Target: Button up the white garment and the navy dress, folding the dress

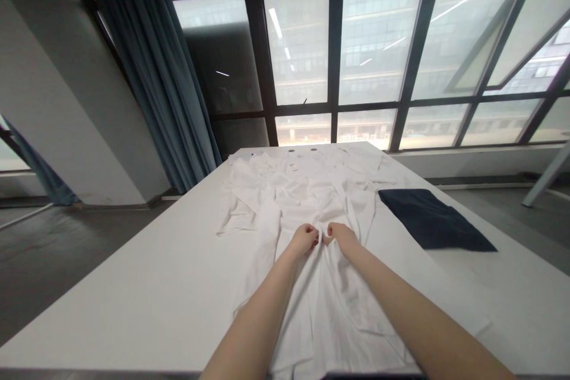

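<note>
Item one: a white garment (320,285), cloth, heavily creased, spread lengthwise on the table and running from near the far end to the near edge, with loose folds bunched out to the left at its upper part; which kind of garment cannot be settled from this view. Item two: left hand (305,240), bare, fingers closed on a pinch of the white cloth near the middle of the garment. Item three: right hand (342,237), bare, likewise gripping a gathered fold there, just beside the left hand, the two close together with the fingertips almost meeting. Both arms reach forward from the near edge, lying over the garment's lower part. Item four: a dark navy cloth (430,219), folded flat, lying to the right of the garment and well apart from both hands, its corner angled toward the table's right edge. Item five: a long white table (111,291), bearing both cloths, with two small round dark holes (303,149) near its far edge. Surroundings: a grey floor (44,249) on either side, a thick pale pillar (66,89) at left, a blue-grey curtain (151,59) hanging beside it, and a tall dark-framed window (378,41) beyond the table, showing a building outside.
</note>
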`<control>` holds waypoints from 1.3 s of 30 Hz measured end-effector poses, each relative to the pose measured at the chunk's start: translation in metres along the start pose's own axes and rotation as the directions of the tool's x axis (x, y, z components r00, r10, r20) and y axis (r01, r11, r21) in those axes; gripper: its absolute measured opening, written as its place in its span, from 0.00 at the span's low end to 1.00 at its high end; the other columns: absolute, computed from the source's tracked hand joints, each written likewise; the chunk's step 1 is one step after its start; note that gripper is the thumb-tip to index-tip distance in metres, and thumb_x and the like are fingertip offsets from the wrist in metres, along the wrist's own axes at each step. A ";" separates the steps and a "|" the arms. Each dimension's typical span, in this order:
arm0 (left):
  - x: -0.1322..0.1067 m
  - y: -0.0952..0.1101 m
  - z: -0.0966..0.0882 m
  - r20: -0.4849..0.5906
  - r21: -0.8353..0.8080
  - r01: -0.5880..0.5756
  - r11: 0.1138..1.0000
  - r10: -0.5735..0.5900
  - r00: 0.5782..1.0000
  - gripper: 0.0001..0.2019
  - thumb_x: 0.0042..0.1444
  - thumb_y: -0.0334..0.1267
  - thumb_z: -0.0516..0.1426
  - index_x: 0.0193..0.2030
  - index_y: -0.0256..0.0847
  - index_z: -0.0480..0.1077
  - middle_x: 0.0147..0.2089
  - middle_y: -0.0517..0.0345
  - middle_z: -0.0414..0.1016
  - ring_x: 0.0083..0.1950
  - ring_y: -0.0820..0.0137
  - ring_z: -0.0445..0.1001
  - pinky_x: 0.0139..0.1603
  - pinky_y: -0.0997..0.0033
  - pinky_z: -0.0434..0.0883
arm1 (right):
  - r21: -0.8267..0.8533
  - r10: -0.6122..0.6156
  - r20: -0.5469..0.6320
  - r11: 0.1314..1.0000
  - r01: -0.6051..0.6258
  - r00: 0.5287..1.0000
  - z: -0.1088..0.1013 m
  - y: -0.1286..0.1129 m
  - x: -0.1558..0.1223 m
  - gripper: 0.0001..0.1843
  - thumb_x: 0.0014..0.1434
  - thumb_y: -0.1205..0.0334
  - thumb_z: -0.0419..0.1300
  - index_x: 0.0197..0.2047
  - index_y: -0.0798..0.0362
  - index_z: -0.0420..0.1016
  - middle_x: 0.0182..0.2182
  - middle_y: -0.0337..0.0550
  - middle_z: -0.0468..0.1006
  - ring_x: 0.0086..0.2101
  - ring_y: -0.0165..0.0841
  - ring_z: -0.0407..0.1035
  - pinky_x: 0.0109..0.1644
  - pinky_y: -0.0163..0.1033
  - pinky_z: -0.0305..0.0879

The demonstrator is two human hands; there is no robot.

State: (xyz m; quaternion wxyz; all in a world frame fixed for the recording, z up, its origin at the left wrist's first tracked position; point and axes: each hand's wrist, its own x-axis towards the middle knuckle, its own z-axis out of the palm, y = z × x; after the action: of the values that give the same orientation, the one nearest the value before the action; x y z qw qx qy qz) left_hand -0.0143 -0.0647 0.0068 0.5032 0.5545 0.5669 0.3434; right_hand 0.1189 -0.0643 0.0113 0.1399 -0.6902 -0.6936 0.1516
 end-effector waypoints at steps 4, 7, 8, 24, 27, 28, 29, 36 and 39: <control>-0.002 0.000 -0.007 0.045 -0.058 -0.034 0.998 0.036 0.998 0.05 0.46 0.35 0.52 0.25 0.37 0.59 0.20 0.65 0.63 0.19 0.80 0.63 0.18 0.82 0.56 | 0.026 -0.016 -0.023 1.000 0.017 1.000 0.005 -0.001 0.001 0.09 0.47 0.57 0.56 0.28 0.53 0.71 0.25 0.42 0.74 0.28 0.32 0.66 0.28 0.33 0.52; -0.002 -0.003 -0.012 0.080 -0.086 -0.026 0.996 0.033 0.996 0.06 0.46 0.37 0.51 0.26 0.37 0.58 0.20 0.64 0.64 0.20 0.79 0.64 0.20 0.81 0.58 | 0.072 -0.033 -0.013 0.997 0.034 0.999 0.007 0.005 0.005 0.07 0.46 0.58 0.57 0.26 0.53 0.72 0.25 0.40 0.74 0.27 0.29 0.65 0.28 0.32 0.52; -0.002 -0.004 -0.013 0.091 -0.094 -0.024 0.995 0.032 0.995 0.06 0.46 0.37 0.51 0.26 0.37 0.58 0.21 0.64 0.65 0.20 0.79 0.64 0.20 0.81 0.58 | 0.088 -0.036 -0.010 0.995 0.037 0.999 0.007 0.007 0.006 0.07 0.46 0.59 0.57 0.26 0.52 0.72 0.25 0.40 0.74 0.26 0.28 0.65 0.28 0.31 0.52; -0.003 -0.015 -0.010 0.054 -0.028 -0.103 0.994 0.105 0.993 0.04 0.45 0.36 0.51 0.25 0.38 0.59 0.20 0.63 0.65 0.21 0.77 0.63 0.24 0.77 0.60 | 0.423 -0.024 -0.012 0.906 0.026 1.000 0.009 0.013 0.013 0.07 0.44 0.66 0.54 0.17 0.56 0.66 0.14 0.37 0.66 0.19 0.26 0.59 0.25 0.32 0.52; -0.006 -0.016 -0.006 0.025 0.032 -0.191 0.981 0.190 0.981 0.04 0.45 0.35 0.51 0.25 0.38 0.61 0.19 0.65 0.63 0.21 0.78 0.61 0.24 0.78 0.59 | 0.519 -0.050 -0.005 0.853 0.045 0.999 -0.003 0.018 0.011 0.08 0.45 0.64 0.52 0.18 0.56 0.64 0.14 0.35 0.65 0.19 0.25 0.59 0.24 0.31 0.53; -0.007 -0.016 -0.004 0.014 0.071 -0.242 0.968 0.241 0.970 0.03 0.45 0.35 0.51 0.24 0.37 0.62 0.19 0.65 0.62 0.21 0.78 0.60 0.25 0.78 0.58 | 0.546 -0.060 -0.003 0.836 0.052 0.998 -0.008 0.019 0.009 0.07 0.46 0.64 0.52 0.19 0.56 0.64 0.14 0.34 0.65 0.18 0.25 0.59 0.24 0.31 0.54; -0.008 -0.016 -0.002 0.007 0.113 -0.296 0.949 0.297 0.955 0.03 0.45 0.34 0.52 0.24 0.37 0.62 0.20 0.65 0.63 0.22 0.78 0.60 0.25 0.78 0.58 | 0.569 -0.069 0.000 0.820 0.057 0.998 -0.012 0.021 0.008 0.06 0.45 0.63 0.52 0.20 0.56 0.64 0.14 0.34 0.64 0.18 0.25 0.59 0.23 0.31 0.54; -0.013 -0.008 0.013 -0.034 0.175 -0.410 0.895 0.421 0.906 0.05 0.46 0.33 0.51 0.26 0.36 0.66 0.21 0.63 0.64 0.24 0.76 0.61 0.27 0.78 0.59 | 0.779 -0.078 0.103 0.627 -0.031 0.992 -0.016 0.025 -0.007 0.09 0.41 0.57 0.57 0.24 0.54 0.64 0.14 0.31 0.65 0.17 0.25 0.61 0.23 0.32 0.57; -0.017 -0.003 0.015 -0.071 0.158 -0.400 0.903 0.415 0.907 0.05 0.46 0.33 0.52 0.26 0.36 0.67 0.20 0.62 0.65 0.23 0.76 0.61 0.27 0.77 0.60 | 0.859 -0.065 0.187 0.494 -0.131 0.980 -0.007 0.027 -0.010 0.14 0.39 0.55 0.60 0.27 0.55 0.67 0.17 0.34 0.70 0.21 0.27 0.65 0.26 0.33 0.60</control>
State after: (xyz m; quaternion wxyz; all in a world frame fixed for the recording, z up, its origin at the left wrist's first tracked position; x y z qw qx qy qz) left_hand -0.0028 -0.0842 0.0036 0.3502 0.6762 0.4862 0.4286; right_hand 0.1468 -0.0746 0.0065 0.3964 -0.5209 -0.5199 0.5488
